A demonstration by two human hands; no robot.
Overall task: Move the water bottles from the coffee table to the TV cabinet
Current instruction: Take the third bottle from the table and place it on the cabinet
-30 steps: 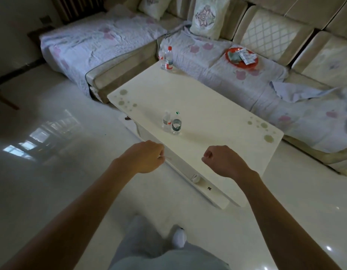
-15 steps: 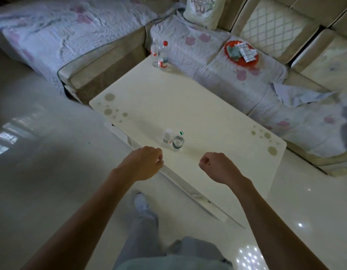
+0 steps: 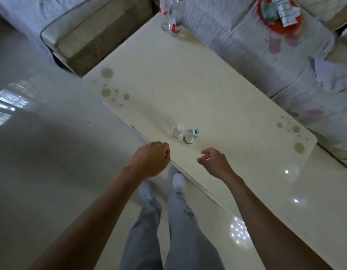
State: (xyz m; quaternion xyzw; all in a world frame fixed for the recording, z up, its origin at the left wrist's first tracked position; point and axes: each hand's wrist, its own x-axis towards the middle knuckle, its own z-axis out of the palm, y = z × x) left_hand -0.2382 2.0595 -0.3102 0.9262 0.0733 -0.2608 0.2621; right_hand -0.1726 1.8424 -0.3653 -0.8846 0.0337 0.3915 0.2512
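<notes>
Two small clear water bottles stand side by side near the front edge of the cream coffee table: one with a white cap and one with a green cap. Two red-labelled bottles stand at the table's far corner. My left hand hovers just short of the white-capped bottle, fingers curled and holding nothing. My right hand hangs over the table edge below the green-capped bottle, fingers loosely apart and not holding anything. The TV cabinet is out of view.
A sofa with a floral cover wraps around the table's far and left sides. A red plate with cloths lies on the sofa. Glossy pale floor spreads to the left. My legs and white shoes stand at the table's front edge.
I have stepped up to the table and the view now looks nearly straight down. Both hands have come closer to the two near bottles; the right hand's fist has loosened.
</notes>
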